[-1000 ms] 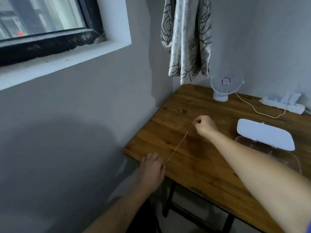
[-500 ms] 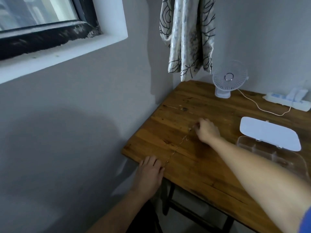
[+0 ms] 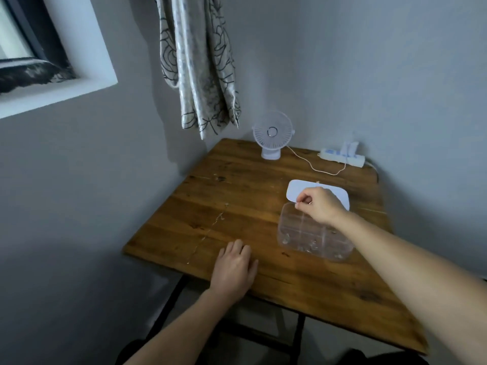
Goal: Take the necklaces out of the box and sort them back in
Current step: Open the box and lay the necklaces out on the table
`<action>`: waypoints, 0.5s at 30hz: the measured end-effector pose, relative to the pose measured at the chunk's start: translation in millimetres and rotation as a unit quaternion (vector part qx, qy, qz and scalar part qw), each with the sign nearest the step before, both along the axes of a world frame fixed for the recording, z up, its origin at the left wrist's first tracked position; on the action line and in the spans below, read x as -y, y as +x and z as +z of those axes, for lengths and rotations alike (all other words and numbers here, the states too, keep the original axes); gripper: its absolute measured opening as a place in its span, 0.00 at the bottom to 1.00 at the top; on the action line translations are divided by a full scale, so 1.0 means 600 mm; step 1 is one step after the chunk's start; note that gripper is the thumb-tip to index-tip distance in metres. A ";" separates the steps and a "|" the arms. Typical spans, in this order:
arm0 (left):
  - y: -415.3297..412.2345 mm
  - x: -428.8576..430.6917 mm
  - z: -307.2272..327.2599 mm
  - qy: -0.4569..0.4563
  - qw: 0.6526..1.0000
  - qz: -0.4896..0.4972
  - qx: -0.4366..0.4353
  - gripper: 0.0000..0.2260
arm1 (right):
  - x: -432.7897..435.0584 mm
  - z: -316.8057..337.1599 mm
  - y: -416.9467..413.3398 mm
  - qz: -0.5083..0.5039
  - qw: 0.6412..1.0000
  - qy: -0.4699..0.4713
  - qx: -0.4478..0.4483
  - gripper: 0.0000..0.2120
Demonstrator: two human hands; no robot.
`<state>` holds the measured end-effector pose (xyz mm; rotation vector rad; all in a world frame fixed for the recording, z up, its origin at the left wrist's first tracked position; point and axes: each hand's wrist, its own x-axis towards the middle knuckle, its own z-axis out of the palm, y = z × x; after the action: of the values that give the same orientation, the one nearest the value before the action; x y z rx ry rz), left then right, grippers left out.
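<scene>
A clear plastic compartment box (image 3: 292, 241) stands open on the wooden table (image 3: 237, 185), its white lid (image 3: 295, 192) lying flat behind it. Small necklaces (image 3: 307, 247) glint in its near compartments. One thin chain necklace (image 3: 208, 231) lies stretched out on the table to the left of the box. My right hand (image 3: 320, 205) hovers over the box's far left corner, thumb and forefinger pinched on a fine necklace end. My left hand (image 3: 234, 268) rests flat on the table near the front edge, just right of the laid-out chain.
A small white fan (image 3: 272, 138) stands at the table's back, its cable running to a white power strip (image 3: 342, 158) by the wall. A patterned curtain (image 3: 200, 64) hangs over the back left corner. The grey wall runs along the table's left side.
Both hands have let go of the chain, which now lies on the table. My right hand moved right to the box and pinches there. My left hand shifted right and lies flat.
</scene>
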<state>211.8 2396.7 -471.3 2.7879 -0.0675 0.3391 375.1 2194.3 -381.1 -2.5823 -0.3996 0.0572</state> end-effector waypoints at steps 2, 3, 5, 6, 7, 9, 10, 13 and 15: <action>0.007 0.022 -0.010 0.008 1.000 0.006 -0.027 0.12 | 0.033 -0.011 -0.008 0.003 0.999 -0.041 -0.013 0.04; 0.009 0.029 -0.017 0.014 0.999 0.011 -0.035 0.13 | 0.047 -0.017 -0.011 -0.002 0.997 -0.071 -0.009 0.04; 0.011 0.034 -0.028 0.011 0.999 0.022 -0.034 0.13 | 0.074 -0.027 -0.012 -0.029 0.987 -0.157 0.013 0.05; 0.010 0.035 -0.033 0.005 0.999 0.025 -0.026 0.13 | 0.086 -0.031 -0.011 -0.042 0.977 -0.207 0.023 0.07; 0.010 0.035 -0.037 0.003 0.999 0.028 -0.018 0.13 | 0.095 -0.036 -0.010 -0.048 0.966 -0.252 0.031 0.09; 0.011 0.034 -0.044 0.013 0.999 0.032 -0.011 0.14 | 0.104 -0.044 -0.006 -0.045 0.948 -0.313 0.041 0.12; 0.012 0.033 -0.047 0.014 0.999 0.032 -0.009 0.15 | 0.104 -0.048 -0.004 -0.037 0.942 -0.330 0.043 0.12; 0.013 0.030 -0.051 0.008 1.000 0.027 -0.005 0.17 | 0.092 -0.056 0.005 -0.016 0.932 -0.360 0.031 0.10; 0.014 0.030 -0.052 0.009 1.000 0.028 -0.004 0.18 | 0.086 -0.053 0.013 -0.015 0.933 -0.360 0.017 0.08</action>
<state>220.1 2379.0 -502.7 2.8128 0.0096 0.3439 382.9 2142.6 -412.6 -3.3164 -0.4034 0.1779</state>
